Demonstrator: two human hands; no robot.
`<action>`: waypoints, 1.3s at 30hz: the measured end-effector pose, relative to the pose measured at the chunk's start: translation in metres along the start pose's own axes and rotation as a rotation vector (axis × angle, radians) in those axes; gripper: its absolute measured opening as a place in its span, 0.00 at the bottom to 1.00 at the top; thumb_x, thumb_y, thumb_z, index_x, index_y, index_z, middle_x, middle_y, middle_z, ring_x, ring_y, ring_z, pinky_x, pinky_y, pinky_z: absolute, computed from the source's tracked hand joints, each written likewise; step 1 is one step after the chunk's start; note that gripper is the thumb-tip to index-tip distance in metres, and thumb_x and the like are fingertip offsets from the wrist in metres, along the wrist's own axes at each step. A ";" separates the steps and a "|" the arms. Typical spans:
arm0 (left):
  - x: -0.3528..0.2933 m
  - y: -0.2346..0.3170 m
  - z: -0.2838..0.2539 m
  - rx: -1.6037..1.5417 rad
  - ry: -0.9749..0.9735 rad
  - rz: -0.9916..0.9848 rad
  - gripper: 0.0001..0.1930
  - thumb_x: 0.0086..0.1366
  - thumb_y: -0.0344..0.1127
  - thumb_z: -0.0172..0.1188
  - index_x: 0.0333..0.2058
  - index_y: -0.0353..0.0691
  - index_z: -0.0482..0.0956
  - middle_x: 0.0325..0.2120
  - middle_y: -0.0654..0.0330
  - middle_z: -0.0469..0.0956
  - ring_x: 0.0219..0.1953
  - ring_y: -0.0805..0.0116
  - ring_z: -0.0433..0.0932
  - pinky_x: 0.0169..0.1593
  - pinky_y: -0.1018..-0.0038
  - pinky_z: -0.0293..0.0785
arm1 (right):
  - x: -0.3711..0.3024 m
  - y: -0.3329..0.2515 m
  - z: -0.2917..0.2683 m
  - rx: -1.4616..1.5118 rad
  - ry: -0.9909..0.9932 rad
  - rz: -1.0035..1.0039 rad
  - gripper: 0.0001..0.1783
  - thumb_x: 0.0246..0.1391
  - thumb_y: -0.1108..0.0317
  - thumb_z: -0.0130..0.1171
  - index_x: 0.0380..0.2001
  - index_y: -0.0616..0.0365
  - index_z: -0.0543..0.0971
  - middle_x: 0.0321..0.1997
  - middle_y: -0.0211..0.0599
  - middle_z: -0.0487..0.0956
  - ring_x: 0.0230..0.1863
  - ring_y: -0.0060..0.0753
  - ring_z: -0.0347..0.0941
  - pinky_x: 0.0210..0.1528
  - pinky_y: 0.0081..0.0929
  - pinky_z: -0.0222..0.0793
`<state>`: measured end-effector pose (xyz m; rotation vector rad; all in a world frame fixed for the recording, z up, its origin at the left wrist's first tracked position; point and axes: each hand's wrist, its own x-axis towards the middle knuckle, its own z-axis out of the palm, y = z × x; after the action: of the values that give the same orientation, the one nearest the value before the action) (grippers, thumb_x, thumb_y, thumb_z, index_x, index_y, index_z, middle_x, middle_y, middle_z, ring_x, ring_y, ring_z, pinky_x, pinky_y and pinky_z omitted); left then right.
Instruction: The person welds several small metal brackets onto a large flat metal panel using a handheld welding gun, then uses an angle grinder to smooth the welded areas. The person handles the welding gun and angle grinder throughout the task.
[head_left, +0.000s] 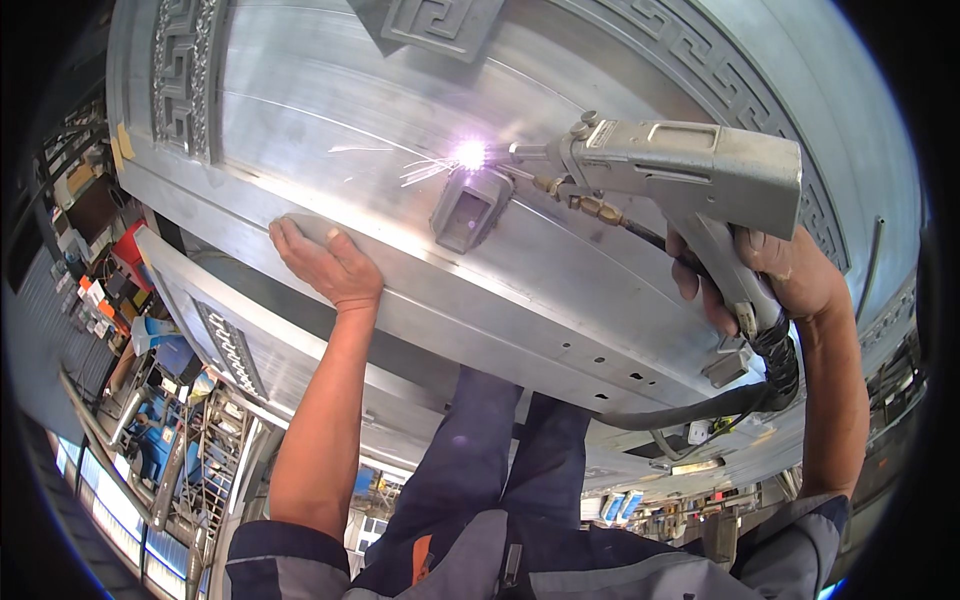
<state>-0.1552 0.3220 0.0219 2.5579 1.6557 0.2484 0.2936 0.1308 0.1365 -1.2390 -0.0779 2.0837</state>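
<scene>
Right of the small grey hollow metal bracket (468, 212), the silver pistol-shaped welding gun (690, 172) needs a steady angle, the right hand (795, 272) wrapping its grip, violet-white arc (471, 154) at the bracket's upper edge, while the left hand (328, 266), left of the bracket, lies fingers-spread on the silver sheet-metal panel (560, 270).

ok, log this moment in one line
left hand: on metal panel; right hand: gripping welding gun; spark: at far edge of hollow block
</scene>
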 end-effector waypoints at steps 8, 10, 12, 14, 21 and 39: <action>0.001 0.003 0.000 0.006 -0.005 -0.005 0.37 0.74 0.50 0.43 0.67 0.19 0.55 0.68 0.27 0.53 0.71 0.31 0.53 0.74 0.45 0.46 | -0.003 0.001 -0.002 0.016 -0.025 -0.032 0.44 0.57 0.39 0.67 0.55 0.75 0.74 0.45 0.51 0.80 0.25 0.35 0.81 0.17 0.24 0.77; 0.001 0.002 0.000 0.021 -0.007 -0.013 0.35 0.72 0.44 0.45 0.67 0.18 0.55 0.68 0.30 0.54 0.71 0.34 0.53 0.74 0.47 0.46 | -0.003 0.002 -0.002 0.024 -0.032 -0.035 0.44 0.57 0.39 0.67 0.55 0.75 0.74 0.45 0.52 0.80 0.26 0.36 0.81 0.17 0.24 0.77; 0.001 0.001 0.001 0.014 0.002 -0.001 0.35 0.72 0.44 0.44 0.66 0.18 0.55 0.68 0.30 0.54 0.71 0.34 0.53 0.74 0.47 0.46 | -0.004 0.001 -0.003 0.033 -0.041 -0.022 0.45 0.56 0.39 0.67 0.55 0.76 0.74 0.45 0.53 0.80 0.26 0.36 0.81 0.17 0.24 0.77; 0.002 0.000 0.002 0.009 0.009 0.021 0.35 0.72 0.45 0.44 0.65 0.17 0.56 0.67 0.31 0.56 0.71 0.35 0.54 0.74 0.48 0.46 | -0.005 0.002 -0.006 0.037 -0.060 -0.016 0.44 0.57 0.41 0.67 0.55 0.77 0.74 0.45 0.53 0.80 0.25 0.36 0.81 0.16 0.24 0.77; 0.002 -0.004 0.002 0.013 -0.011 0.016 0.38 0.75 0.54 0.42 0.67 0.19 0.55 0.68 0.28 0.54 0.71 0.33 0.53 0.73 0.46 0.47 | -0.009 0.004 -0.003 -0.001 -0.018 -0.030 0.44 0.60 0.43 0.65 0.58 0.79 0.71 0.46 0.55 0.78 0.37 0.36 0.82 0.18 0.23 0.79; 0.003 -0.006 0.003 0.007 -0.013 0.006 0.36 0.73 0.46 0.43 0.66 0.15 0.54 0.67 0.27 0.55 0.71 0.33 0.52 0.75 0.47 0.45 | -0.018 0.016 0.004 -0.018 0.094 -0.061 0.35 0.64 0.45 0.61 0.54 0.74 0.76 0.43 0.47 0.82 0.32 0.29 0.81 0.20 0.22 0.80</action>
<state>-0.1585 0.3269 0.0179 2.5643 1.6470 0.2268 0.2875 0.1096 0.1459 -1.3269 -0.0903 1.9744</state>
